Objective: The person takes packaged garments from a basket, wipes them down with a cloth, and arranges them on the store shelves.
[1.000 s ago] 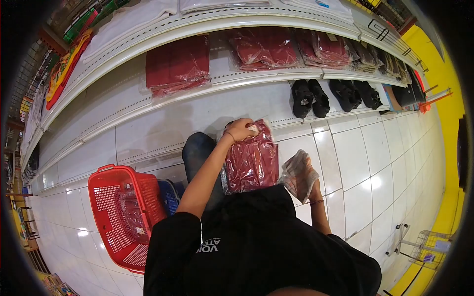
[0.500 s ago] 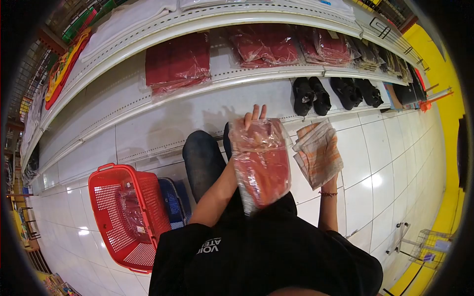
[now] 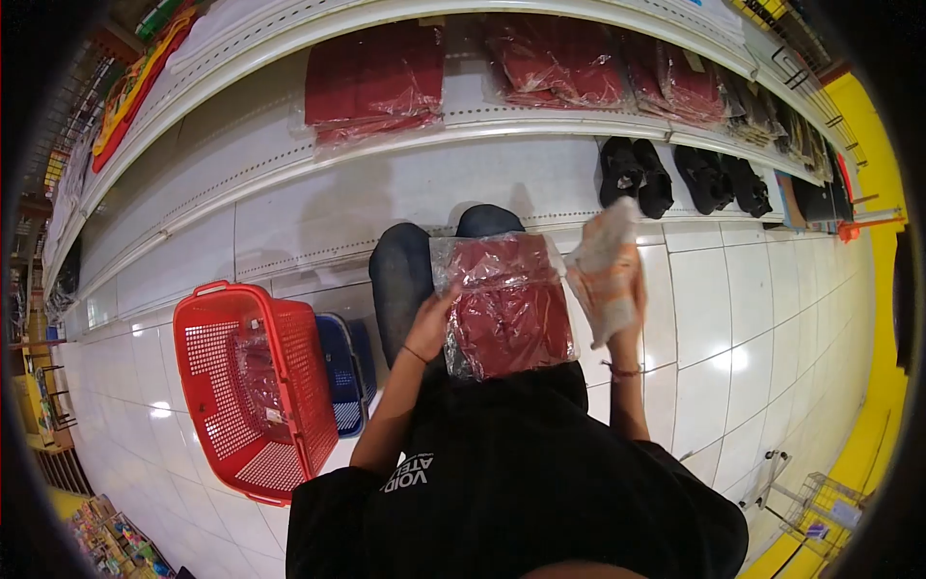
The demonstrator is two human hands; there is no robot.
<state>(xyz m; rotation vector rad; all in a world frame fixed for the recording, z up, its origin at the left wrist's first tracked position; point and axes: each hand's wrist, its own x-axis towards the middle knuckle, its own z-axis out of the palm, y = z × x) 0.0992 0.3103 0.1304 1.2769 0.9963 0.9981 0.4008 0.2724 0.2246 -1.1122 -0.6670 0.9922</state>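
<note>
A dark red garment in a clear plastic bag [image 3: 511,309] lies across my lap, below my knees in view. My left hand [image 3: 432,323] is at the bag's left edge, gripping it, with the fingers partly hidden against the plastic. In my right hand [image 3: 632,289] is a checked grey and orange cloth [image 3: 605,275], raised just right of the bag and slightly blurred.
A red basket [image 3: 318,386] with a bagged red item [image 3: 258,376] stands at left, beside a blue basket [image 3: 359,362]. Ahead, white shelves [image 3: 540,125] hold bagged red garments [image 3: 371,77] and black shoes [image 3: 632,174]. A wire rack is at lower right.
The bagged garment has turned and now lies flatter on my lap. My left hand has moved from its top to its left edge. The cloth in my right hand has changed shape and tilt.
</note>
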